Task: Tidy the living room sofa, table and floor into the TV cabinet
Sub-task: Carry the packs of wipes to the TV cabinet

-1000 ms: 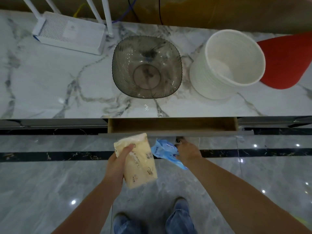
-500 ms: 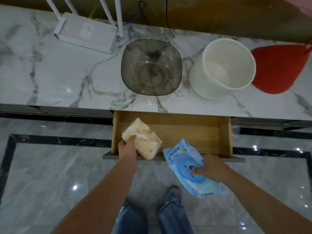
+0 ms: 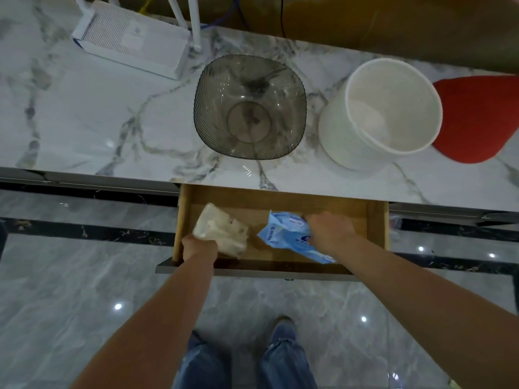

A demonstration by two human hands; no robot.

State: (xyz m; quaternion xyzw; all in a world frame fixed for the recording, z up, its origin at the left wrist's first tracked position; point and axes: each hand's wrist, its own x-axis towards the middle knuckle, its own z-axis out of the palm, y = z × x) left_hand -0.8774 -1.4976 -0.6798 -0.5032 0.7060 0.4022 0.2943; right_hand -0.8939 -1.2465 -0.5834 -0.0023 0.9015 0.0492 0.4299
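The wooden drawer [image 3: 376,220] of the marble-topped TV cabinet [image 3: 84,130] stands pulled out. My left hand [image 3: 198,247] grips a cream tissue pack [image 3: 222,233] low inside the drawer's left half. My right hand [image 3: 328,230] grips a blue wet-wipes pack [image 3: 283,234] over the drawer's middle, its lower end reaching the drawer front.
On the cabinet top stand a smoky glass bowl [image 3: 250,108], a white bucket [image 3: 387,113], a red fan-shaped object [image 3: 483,116] and a white router [image 3: 132,37]. Glossy grey tile floor [image 3: 70,290] lies below, with my shoes and jeans [image 3: 283,357] near the bottom edge.
The drawer went from nearly closed to fully pulled out. Both hands moved forward and down, carrying the tissue pack and the wipes pack from over the drawer front into the drawer.
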